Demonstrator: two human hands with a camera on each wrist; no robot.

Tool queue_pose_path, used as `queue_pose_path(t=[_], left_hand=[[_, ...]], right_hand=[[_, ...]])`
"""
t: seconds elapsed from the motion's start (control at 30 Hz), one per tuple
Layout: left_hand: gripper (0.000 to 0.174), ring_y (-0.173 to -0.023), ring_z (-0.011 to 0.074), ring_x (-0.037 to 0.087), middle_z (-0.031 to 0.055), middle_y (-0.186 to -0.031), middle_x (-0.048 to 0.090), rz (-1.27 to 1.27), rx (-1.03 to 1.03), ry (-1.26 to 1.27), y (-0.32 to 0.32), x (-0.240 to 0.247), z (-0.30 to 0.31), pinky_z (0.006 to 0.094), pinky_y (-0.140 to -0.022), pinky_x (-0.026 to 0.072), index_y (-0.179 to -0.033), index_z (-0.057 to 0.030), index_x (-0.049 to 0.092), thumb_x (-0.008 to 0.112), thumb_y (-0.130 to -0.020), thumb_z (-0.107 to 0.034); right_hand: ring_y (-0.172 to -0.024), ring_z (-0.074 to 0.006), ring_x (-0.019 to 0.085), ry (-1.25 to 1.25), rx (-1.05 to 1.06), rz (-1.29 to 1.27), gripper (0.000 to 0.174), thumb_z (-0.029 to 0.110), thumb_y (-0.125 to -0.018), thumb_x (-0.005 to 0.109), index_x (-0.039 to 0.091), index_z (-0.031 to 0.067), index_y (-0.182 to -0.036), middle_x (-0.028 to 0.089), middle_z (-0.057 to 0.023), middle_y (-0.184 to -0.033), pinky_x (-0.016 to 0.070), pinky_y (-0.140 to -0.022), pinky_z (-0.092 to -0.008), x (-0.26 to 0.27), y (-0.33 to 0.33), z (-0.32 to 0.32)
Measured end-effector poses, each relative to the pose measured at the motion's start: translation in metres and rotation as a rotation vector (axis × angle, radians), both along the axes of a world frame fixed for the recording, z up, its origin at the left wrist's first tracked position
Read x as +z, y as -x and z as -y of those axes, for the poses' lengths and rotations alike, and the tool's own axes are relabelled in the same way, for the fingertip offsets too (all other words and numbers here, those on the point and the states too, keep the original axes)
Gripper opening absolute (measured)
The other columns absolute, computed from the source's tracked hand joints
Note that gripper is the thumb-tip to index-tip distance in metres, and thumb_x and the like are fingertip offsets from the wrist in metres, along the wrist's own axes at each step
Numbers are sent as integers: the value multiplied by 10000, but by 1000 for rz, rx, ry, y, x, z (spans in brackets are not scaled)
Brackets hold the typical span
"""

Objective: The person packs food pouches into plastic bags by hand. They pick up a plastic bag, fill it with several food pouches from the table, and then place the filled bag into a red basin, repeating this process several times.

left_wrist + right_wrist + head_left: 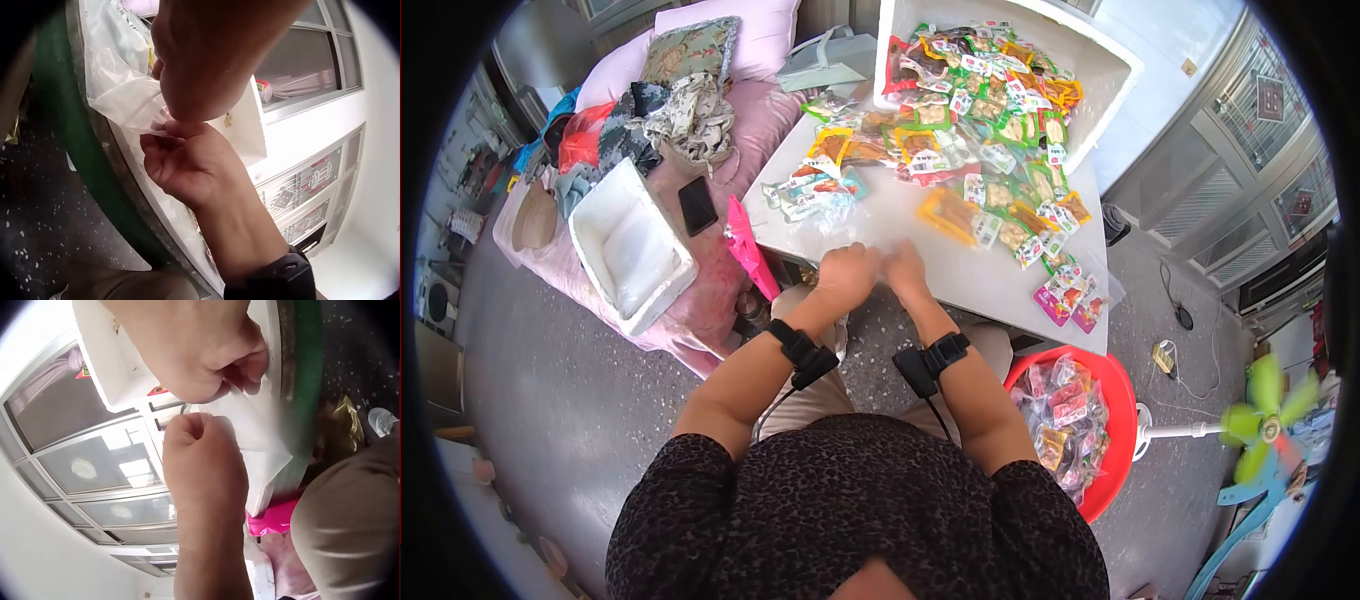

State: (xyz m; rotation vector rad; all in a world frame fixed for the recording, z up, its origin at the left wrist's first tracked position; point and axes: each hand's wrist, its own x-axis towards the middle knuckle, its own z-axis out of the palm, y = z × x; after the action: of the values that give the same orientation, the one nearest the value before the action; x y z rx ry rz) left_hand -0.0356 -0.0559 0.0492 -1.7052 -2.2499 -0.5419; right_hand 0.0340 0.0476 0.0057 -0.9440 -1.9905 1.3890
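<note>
A clear plastic bag [125,94] [259,434] stretches from the hands over the near edge of the white table [800,225]. The left hand [847,275] [190,162] [200,353] pinches its edge with curled fingers. Right beside it, the right hand [907,270] [206,62] [206,456] has its fingers curled at the same edge, fingertips mostly hidden. In the head view the bag hardly shows between the hands. Beyond them lie many colourful snack packets [920,145], some spilling from a tilted white foam box [1105,75].
A red tub [1118,440] of wrapped packets stands on the floor at the right, near a fan [1268,425]. To the left, a pink-covered bed holds a foam box [630,245] and a black phone [697,206]. A bright pink bag [745,245] hangs by the table's left edge.
</note>
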Motion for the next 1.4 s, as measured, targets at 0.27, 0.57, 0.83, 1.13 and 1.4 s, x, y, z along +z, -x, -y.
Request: queue_pose_path(t=[0.27,0.57,0.83,1.13,1.4], left_hand=[[142,-738,315,532,155,-774,544,442,132,102,-3,-32,-32,405,-662,417,-791,-41,488,413,-728,-144],[160,-712,319,529,161,-737,551,502,158,71,0,-43,-47,411,-637,410,-769,-43,490,419,-746,-185],[158,-712,316,527,162,-719,545,498,159,83,-1,-43,-47,409,-635,409,-757,-37,482,418,-746,-181],[165,-691,323,529,165,-708,545,479,165,72,-1,-42,-48,416,-618,412,-749,-31,477,419,-748,-185],[164,-683,321,533,166,-694,546,473,142,28,-7,-35,-46,414,-608,414,-737,-30,474,425,-752,-186]], right_hand=[[-764,-341,528,-386,-162,81,218,127,-701,466,495,1,-876,544,-199,-765,407,-656,-384,3,-39,-56],[-662,-315,513,-461,-462,192,176,108,-624,547,481,-19,-727,518,-171,-704,400,-585,-363,-12,-82,-145],[-564,-163,529,299,-378,-211,67,39,-668,550,512,18,-719,534,-62,-693,398,-421,-250,-24,-56,-169],[-786,-200,547,522,-242,-331,228,29,-716,498,492,87,-937,537,-62,-898,458,-636,-375,8,-55,-131],[-843,-242,542,729,-100,-587,215,27,-766,426,446,68,-976,518,-100,-980,457,-676,-440,37,-107,-83]])
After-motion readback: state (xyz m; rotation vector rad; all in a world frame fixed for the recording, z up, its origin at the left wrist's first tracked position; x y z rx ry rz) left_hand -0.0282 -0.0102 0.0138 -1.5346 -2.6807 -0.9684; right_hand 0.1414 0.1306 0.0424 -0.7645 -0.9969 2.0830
